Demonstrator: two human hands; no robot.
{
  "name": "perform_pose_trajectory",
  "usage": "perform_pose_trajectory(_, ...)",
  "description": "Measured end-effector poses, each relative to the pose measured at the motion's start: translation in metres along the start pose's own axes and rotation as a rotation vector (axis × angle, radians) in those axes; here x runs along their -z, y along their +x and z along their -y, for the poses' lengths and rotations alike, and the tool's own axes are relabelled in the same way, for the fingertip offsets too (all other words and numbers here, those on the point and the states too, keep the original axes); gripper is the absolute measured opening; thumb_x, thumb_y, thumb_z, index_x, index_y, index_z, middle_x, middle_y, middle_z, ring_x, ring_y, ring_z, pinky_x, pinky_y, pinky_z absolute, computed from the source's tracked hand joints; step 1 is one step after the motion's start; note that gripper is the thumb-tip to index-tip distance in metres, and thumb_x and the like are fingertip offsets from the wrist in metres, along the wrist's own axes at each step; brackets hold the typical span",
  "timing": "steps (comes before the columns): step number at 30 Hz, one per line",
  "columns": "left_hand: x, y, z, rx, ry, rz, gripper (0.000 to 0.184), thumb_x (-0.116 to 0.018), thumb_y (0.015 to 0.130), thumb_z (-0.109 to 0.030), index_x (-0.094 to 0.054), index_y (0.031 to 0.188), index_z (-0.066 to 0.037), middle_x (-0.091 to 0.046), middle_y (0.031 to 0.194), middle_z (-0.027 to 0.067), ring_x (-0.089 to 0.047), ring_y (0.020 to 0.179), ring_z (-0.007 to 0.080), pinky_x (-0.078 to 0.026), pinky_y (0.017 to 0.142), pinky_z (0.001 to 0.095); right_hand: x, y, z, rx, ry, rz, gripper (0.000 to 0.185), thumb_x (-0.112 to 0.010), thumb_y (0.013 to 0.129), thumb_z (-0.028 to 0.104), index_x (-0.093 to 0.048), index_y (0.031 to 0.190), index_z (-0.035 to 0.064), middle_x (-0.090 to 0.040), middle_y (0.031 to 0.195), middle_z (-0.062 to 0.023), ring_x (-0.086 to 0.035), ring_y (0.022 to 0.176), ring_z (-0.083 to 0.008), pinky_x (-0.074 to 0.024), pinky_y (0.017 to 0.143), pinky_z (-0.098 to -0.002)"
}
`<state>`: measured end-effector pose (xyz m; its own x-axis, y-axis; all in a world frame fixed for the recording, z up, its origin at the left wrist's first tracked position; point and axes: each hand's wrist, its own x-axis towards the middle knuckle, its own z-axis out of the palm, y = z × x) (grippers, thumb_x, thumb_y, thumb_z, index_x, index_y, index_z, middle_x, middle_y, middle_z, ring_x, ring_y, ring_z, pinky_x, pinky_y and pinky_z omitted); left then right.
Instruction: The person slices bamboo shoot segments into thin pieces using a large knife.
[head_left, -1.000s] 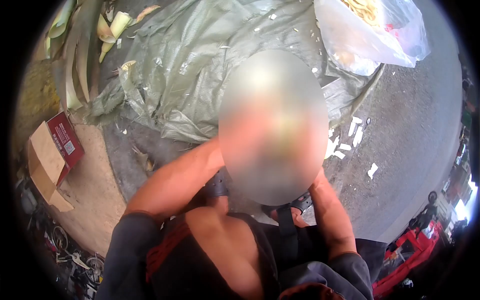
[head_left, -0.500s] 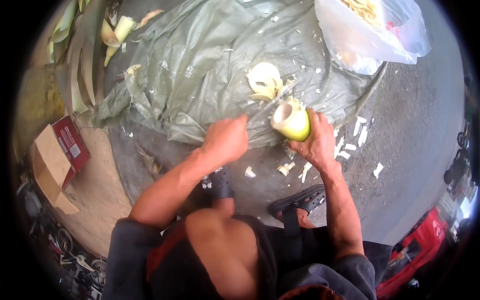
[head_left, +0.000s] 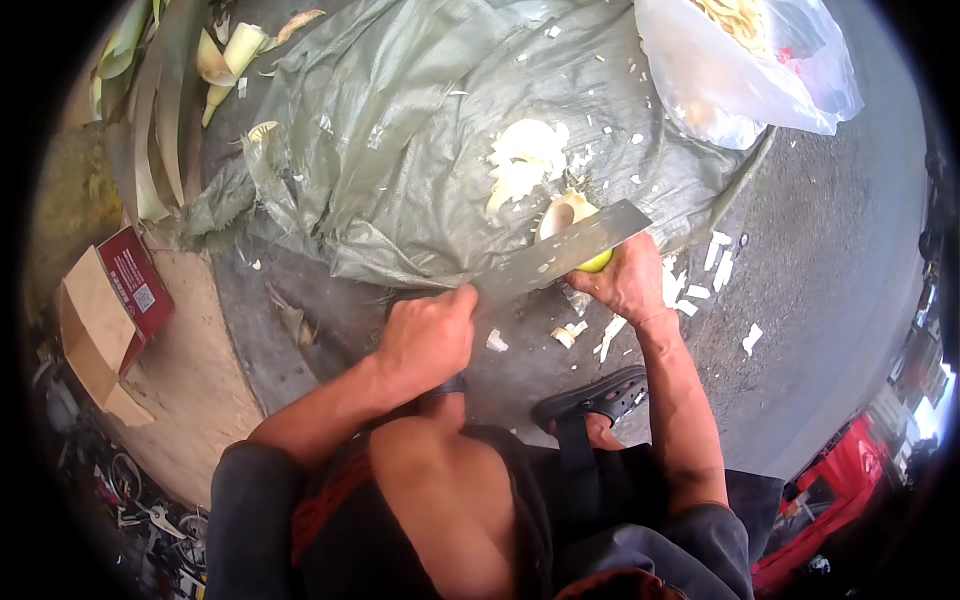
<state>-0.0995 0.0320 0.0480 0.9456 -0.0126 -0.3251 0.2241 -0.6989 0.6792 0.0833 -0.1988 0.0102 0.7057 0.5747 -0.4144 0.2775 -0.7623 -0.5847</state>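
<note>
My left hand [head_left: 432, 338] is closed around the handle of a wide, long-bladed knife [head_left: 545, 258]. The blade slants up to the right and crosses in front of a hollow piece of bamboo shoot [head_left: 557, 218], pale at its cut end with yellow-green skin. My right hand [head_left: 628, 280] grips the bamboo shoot from its right side. The blade hides much of the piece, and whether it touches the skin I cannot tell. Pale cut slices [head_left: 525, 160] lie just beyond on a grey-green tarp [head_left: 400, 200].
A clear plastic bag [head_left: 705, 95] holding pale slices is at the top right. White scraps [head_left: 722, 270] lie on the floor to the right. More shoots [head_left: 232, 65] and long brown sheaths [head_left: 150, 150] are at upper left, above an open cardboard box [head_left: 115, 310].
My left hand has drawn back down and left, and the knife blade now lies across the front of the bamboo shoot. My right hand keeps hold of it, nearly in place.
</note>
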Motion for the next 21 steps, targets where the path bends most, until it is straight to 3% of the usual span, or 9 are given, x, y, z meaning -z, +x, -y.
perform_pose_trajectory(7,-0.017,0.025,-0.014,0.023,0.004,0.018,0.016,-0.064,0.082,-0.004,-0.054,0.095,-0.001,-0.068,0.076,0.0178,-0.068,0.064,0.0395,-0.053,0.057,0.0509,-0.012,-0.005,-0.005,0.109,-0.044,-0.184,0.063,-0.089,0.060,0.030,-0.069,0.116,0.0088,-0.069,0.106,-0.0138,-0.066,0.098,-0.0364,-0.0519,0.088,-0.0439)
perform_pose_trajectory(10,-0.023,0.044,-0.016,0.016,0.009,-0.003,0.014,-0.063,0.083,-0.004,-0.054,0.094,-0.001,-0.068,0.074,0.0190,-0.067,0.062,0.0405,-0.053,0.056,0.0519,-0.011,-0.005,-0.001,0.104,-0.066,-0.185,0.072,-0.090,0.061,0.035,-0.065,0.123,0.0096,-0.068,0.109,-0.0146,-0.064,0.100,-0.0384,-0.0508,0.089,-0.0452)
perform_pose_trajectory(13,-0.032,0.062,-0.021,0.010,0.002,-0.035,0.012,-0.061,0.085,-0.004,-0.055,0.094,0.000,-0.067,0.070,0.0198,-0.067,0.060,0.0413,-0.053,0.055,0.0527,-0.012,-0.005,-0.001,0.161,-0.104,-0.217,0.071,-0.089,0.063,0.037,-0.061,0.121,0.0067,-0.065,0.105,-0.0153,-0.064,0.094,-0.0364,-0.0497,0.082,-0.0463)
perform_pose_trajectory(21,-0.027,0.095,-0.034,0.027,0.050,0.042,0.014,-0.060,0.081,-0.001,-0.055,0.094,0.004,-0.069,0.070,0.0238,-0.070,0.064,0.0420,-0.056,0.059,0.0523,-0.035,-0.015,0.001,0.060,-0.228,-0.309,0.081,-0.090,0.060,0.036,-0.057,0.123,-0.0013,-0.064,0.110,-0.0178,-0.061,0.100,-0.0372,-0.0468,0.088,-0.0460)
